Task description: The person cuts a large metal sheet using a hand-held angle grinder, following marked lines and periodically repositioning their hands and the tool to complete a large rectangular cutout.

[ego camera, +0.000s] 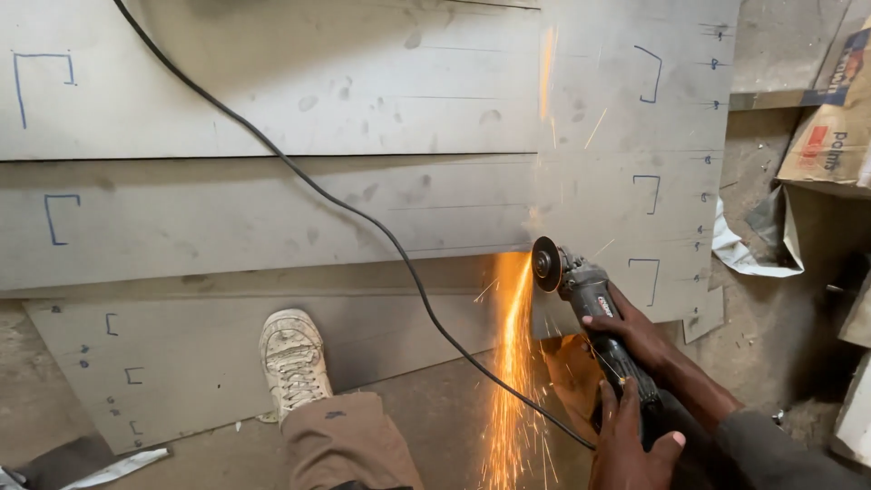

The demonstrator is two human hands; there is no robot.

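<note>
1. On the floor (435, 399), towards its right edge, an angle grinder (590, 299) is held against the near edge of a grey metal sheet (626, 181), and its disc (546, 264) is set where a stream of orange sparks (510, 363) is thrown down towards the viewer
2. The right hand (635, 328) is closed over the grinder's body just behind the head; the left hand (633, 445) is wrapped around the rear of the handle, nearer the viewer
3. The tool is judged rigid, fairly heavy and prone to kick, so a firm hold with both hands on the body and tail, clear of the disc, is called for
4. The sheets are judged stiff, thin and sharp-edged; 1 lower sheet (181, 363) is pinned by a pale shoe (292, 358)
5. A black cable (363, 218) is trailed across the sheets to the grinder
</note>
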